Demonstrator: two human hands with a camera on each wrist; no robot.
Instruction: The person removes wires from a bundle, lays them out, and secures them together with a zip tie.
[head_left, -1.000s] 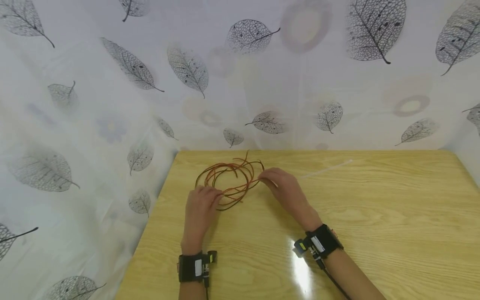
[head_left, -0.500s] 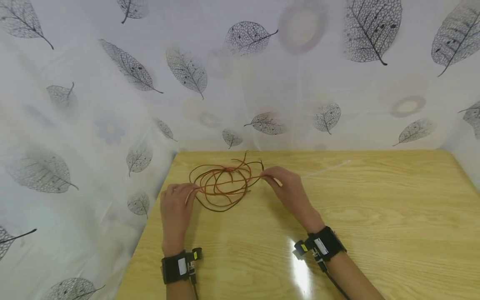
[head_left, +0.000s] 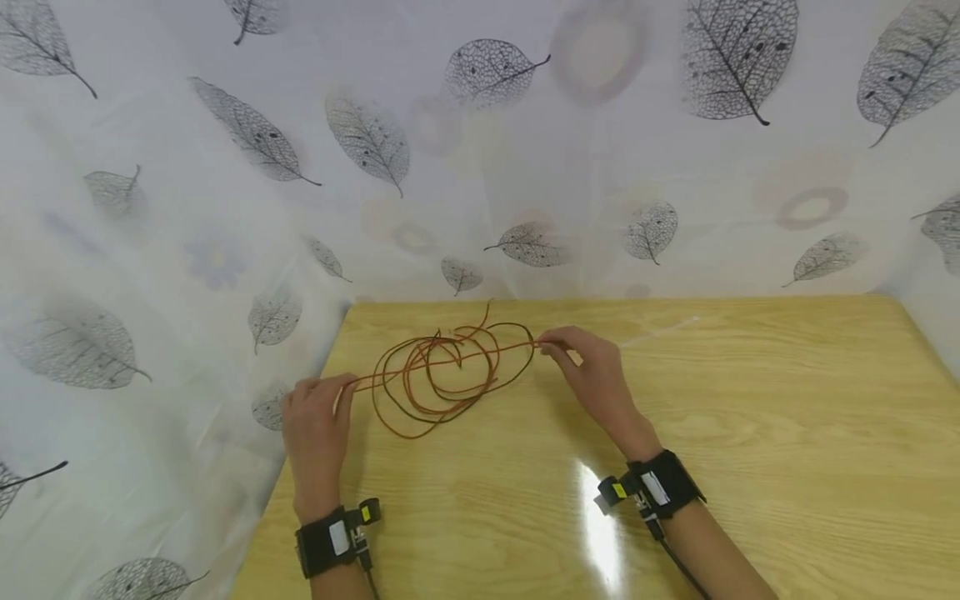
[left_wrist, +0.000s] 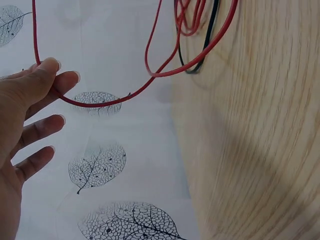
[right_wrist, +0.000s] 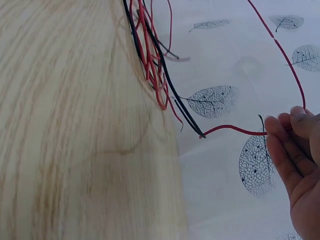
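Observation:
A loose coil of thin red and black wires (head_left: 409,437) lies on the wooden table in the head view. My left hand (head_left: 315,433), at the coil's left, pinches a red wire (left_wrist: 95,105) between thumb and forefinger; its other fingers are spread in the left wrist view. My right hand (head_left: 596,375), at the coil's right, pinches a red wire (right_wrist: 232,127) with thumb and fingertips. Between the hands a red strand runs nearly straight above the coil. A black wire (right_wrist: 170,82) meets the red one near the right hand; how they join is too small to tell.
The wooden table (head_left: 750,433) ends at a leaf-printed sheet (head_left: 525,150) behind and on the left. A thin pale strip (head_left: 660,332) lies at the back, right of the coil. Black wrist bands (head_left: 325,542) carry cameras and trailing cables.
My left hand has moved left along or with the red wire, away from the coil. The strand between the hands is longer and straighter, and the loops have spread. The right hand has shifted slightly right.

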